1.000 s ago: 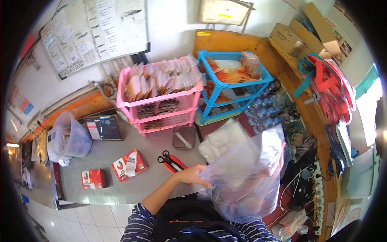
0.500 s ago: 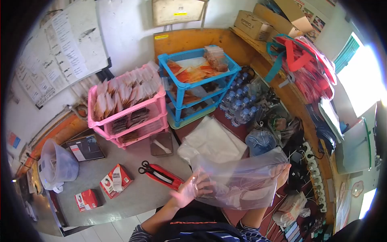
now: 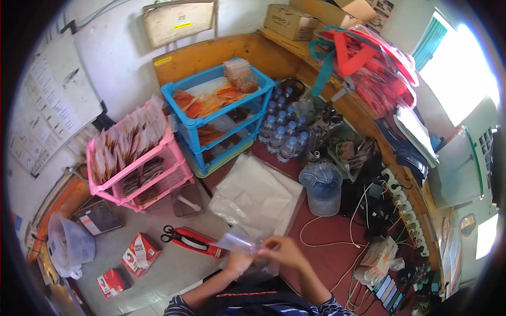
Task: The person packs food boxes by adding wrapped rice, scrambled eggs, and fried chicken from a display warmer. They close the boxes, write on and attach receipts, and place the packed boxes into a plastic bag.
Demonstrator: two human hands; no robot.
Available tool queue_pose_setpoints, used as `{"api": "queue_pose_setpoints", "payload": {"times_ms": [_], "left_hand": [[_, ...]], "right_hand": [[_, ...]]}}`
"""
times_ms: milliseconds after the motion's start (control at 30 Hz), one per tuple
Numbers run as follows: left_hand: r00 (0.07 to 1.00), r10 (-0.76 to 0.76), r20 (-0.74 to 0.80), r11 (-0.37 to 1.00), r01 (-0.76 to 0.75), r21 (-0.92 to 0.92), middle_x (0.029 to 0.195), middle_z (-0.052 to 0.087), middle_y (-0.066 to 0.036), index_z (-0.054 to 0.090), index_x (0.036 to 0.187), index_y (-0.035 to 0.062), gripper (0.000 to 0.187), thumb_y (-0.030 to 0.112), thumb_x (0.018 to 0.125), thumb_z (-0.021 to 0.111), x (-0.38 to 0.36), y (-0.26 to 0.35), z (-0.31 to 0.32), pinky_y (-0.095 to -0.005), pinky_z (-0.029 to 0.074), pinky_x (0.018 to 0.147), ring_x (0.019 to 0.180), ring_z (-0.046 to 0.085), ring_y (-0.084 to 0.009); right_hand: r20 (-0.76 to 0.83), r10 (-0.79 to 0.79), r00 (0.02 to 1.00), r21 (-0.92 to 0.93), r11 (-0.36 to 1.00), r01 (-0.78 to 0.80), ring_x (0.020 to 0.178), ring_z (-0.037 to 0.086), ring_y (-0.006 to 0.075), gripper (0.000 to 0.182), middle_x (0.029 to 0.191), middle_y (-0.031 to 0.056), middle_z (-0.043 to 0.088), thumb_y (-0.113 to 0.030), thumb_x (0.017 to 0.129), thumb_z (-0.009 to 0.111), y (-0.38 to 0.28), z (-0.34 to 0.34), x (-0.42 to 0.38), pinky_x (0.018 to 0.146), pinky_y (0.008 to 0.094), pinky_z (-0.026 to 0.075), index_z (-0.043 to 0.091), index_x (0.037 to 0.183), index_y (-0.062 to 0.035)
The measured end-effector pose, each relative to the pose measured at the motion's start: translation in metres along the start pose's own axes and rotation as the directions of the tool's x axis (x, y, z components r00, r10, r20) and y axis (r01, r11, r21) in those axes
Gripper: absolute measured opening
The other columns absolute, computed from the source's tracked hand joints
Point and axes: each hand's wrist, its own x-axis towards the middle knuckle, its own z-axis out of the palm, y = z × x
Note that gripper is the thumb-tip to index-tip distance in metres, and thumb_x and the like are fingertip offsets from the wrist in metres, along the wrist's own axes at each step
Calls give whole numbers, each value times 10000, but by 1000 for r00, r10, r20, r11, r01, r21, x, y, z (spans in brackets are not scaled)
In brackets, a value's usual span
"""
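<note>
A clear plastic bag (image 3: 234,242) is gathered up in front of my body, its lower part hanging below my hands. My left hand (image 3: 241,262) is closed around it. The fingers of my right hand (image 3: 285,252) pinch the bag close beside the left one. Just beyond my hands lies a stack of clear plastic sheets or bags (image 3: 258,192). To the left, black-handled scissors (image 3: 169,233) rest at the end of a long red object (image 3: 213,251).
A pink rack (image 3: 132,181) of filled packets and a blue rack (image 3: 192,124) stand at the back. Water bottles (image 3: 282,138), a blue cap (image 3: 321,187) and white cables (image 3: 350,245) occupy the right. Red boxes (image 3: 141,254) and a clear tub (image 3: 73,245) sit left.
The bag was stretched wide between my spread hands; now it is bunched up and my hands have come together. My right hand moved left. The view has shifted to the right.
</note>
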Motion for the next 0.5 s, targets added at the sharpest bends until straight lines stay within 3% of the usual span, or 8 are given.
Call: {"api": "queue_pose_setpoints", "payload": {"times_ms": [133, 200, 233, 267, 333, 400, 467, 500], "left_hand": [[948, -39, 316, 984, 92, -154, 826, 626, -26, 625, 916, 12, 267, 188, 759, 751, -4, -4, 15, -260, 482, 651, 738, 565, -100], [943, 255, 212, 964, -231, -132, 684, 608, -21, 629, 885, 25, 245, 74, 681, 756, 8, 10, -20, -334, 471, 544, 586, 564, -165], [930, 220, 296, 651, -366, 665, 604, 592, -37, 623, 715, 33, 129, -67, 634, 634, 36, -15, -59, -322, 453, 497, 522, 544, -157], [991, 78, -108, 951, -41, 308, 537, 547, -80, 537, 551, 22, 115, -87, 584, 517, 43, -24, -90, -294, 422, 478, 523, 534, -135], [916, 264, -303, 756, -1, 654, 469, 452, -164, 428, 515, -18, 132, -65, 604, 514, 54, -36, -131, -386, 400, 495, 469, 509, -219], [931, 281, -233, 664, -14, 748, 601, 514, -153, 427, 591, 0, 150, -49, 607, 568, 63, -36, -121, -400, 397, 545, 575, 534, -283], [777, 547, -311, 706, -228, 671, 849, 561, -158, 513, 766, 29, 193, -2, 621, 637, 66, 14, -91, -385, 432, 659, 764, 539, -350], [679, 713, -175, 493, -308, 814, 1028, 534, -161, 538, 958, 61, 348, 42, 644, 685, 70, 57, -68, -375, 441, 761, 885, 524, -363]], "right_hand": [[183, 101, 978, -127, 989, -78, 617, 516, 94, 326, 603, 45, 566, -308, 759, 714, 25, -2, -5, 573, 288, 432, 602, 714, -5], [114, 44, 993, -54, 998, -38, 576, 480, 83, 257, 549, 47, 512, -207, 756, 663, 56, -15, -16, 531, 296, 410, 548, 646, -5], [-6, 49, 999, -66, 997, -50, 555, 466, 79, 224, 533, 49, 489, -154, 743, 633, 70, -32, -27, 511, 302, 401, 518, 618, -7], [-126, 90, 988, -189, 976, -113, 541, 447, 79, 197, 533, 50, 468, -111, 720, 608, 74, -64, -39, 498, 306, 392, 482, 605, -13], [-215, 47, 975, -316, 942, -116, 517, 424, 79, 202, 533, 61, 449, -57, 694, 585, 58, -113, -57, 479, 311, 381, 417, 588, -20], [-214, -12, 977, -319, 946, -58, 507, 420, 79, 227, 533, 71, 451, -45, 691, 586, 49, -133, -57, 473, 313, 378, 386, 584, -22], [-52, -26, 998, -335, 942, 7, 502, 426, 146, 226, 551, 96, 492, -53, 726, 560, 47, -147, -40, 529, 339, 427, 394, 576, -22], [-66, -22, 998, -336, 942, -1, 502, 426, 146, 226, 551, 96, 492, -53, 726, 560, 45, -151, -26, 529, 339, 427, 394, 576, -22]]}}
